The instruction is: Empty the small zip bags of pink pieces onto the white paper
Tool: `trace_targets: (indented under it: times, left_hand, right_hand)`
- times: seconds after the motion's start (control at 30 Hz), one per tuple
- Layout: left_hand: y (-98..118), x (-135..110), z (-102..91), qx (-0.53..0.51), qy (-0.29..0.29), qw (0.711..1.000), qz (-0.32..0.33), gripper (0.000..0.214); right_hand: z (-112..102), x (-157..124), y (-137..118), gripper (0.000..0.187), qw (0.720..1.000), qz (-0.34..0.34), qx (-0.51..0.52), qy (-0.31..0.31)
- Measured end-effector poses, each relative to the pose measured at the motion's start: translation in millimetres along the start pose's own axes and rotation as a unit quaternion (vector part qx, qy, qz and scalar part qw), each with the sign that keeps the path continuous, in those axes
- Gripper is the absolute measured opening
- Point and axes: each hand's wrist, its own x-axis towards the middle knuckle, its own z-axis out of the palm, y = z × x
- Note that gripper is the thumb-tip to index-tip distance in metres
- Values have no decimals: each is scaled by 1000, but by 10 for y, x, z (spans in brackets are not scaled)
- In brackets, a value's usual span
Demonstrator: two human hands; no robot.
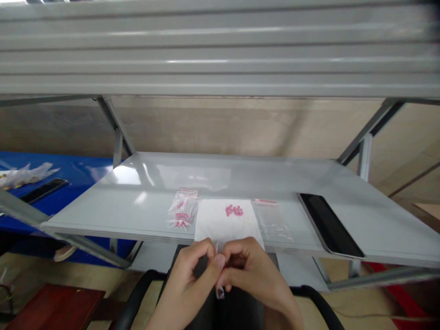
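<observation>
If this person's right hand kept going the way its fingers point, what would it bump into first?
Most likely the left hand. The fingers of the right hand point across toward it, and the two look almost touching, though depth is hard to judge from this view.

beige wall (206,126) behind grey metal shelving (220,50), blue table (68,169) at left

Left hand (184,284), right hand (254,275), pinching together
</observation>
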Motion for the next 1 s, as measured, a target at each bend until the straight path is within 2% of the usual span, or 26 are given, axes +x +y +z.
trace_targets:
  times: [0.2, 0.37, 0.47, 0.57, 0.73, 0.83, 1.0]
  left_hand:
    - [-5, 6, -37, -15, -45, 999, -2, 33]
    - [4, 41, -39, 43, -12, 999, 5, 28]
    - [3, 57, -47, 22, -13, 1000, 10, 29]
    - [1, 62, -50, 0, -11, 1000, 21, 31]
    - [7, 76, -9, 38, 37, 997, 48, 26]
    - [6, 87, 28, 76, 67, 993, 66, 21]
    - [-20, 80, 60, 99, 128, 982, 98, 22]
  right_hand:
    - [-82, 20, -21, 22, 1000, -11, -19, 7]
    - [-121, 21, -9, 24, 999, -17, -47, 8]
    - [-108, 21, -37, 27, 999, -28, -43, -12]
    - [-84, 27, -48, 23, 998, -38, -38, -13]
    - [-4, 35, -30, 14, 988, -82, -118, 56]
    - [76, 25, -44, 16, 966, -122, -194, 119]
    - [155, -15, -86, 15, 932, -147, -274, 185]
